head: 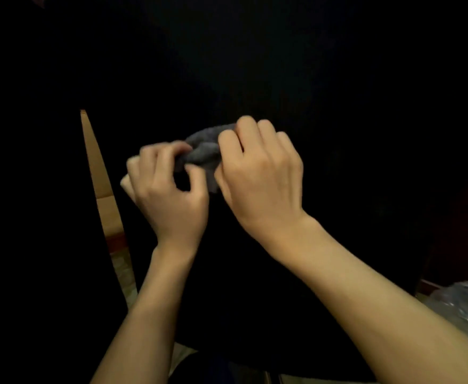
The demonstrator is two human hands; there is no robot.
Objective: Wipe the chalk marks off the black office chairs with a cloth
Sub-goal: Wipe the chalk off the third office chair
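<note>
Holding the cloth (203, 153) in front of me, I have it bunched up between my 2 hands. It is a grey, fuzzy piece of fabric, crumpled into a small wad with soft folds, and only its middle shows between my fingers. It sits up against the black chair (324, 92), whose dark surface fills nearly the whole view; in this dim light I cannot make out any chalk marks on it, and I cannot tell whether the cloth actually touches the chair.

My left hand (169, 189) is turned with its back toward me, fingers curled, thumb and forefinger pinching the left end of the cloth. My right hand (260, 173) is also back-up, knuckles raised, fingers bent over the right end of the cloth and gripping it, with the thumb tucked under the fabric. The 2 hands are close together, almost touching, both forearms bare and reaching up from the lower edge of the view.

To the left, through a narrow gap beside the chair, a strip of cardboard box (99, 173) shows. At the lower right corner lies some crinkled clear plastic (465, 303).
</note>
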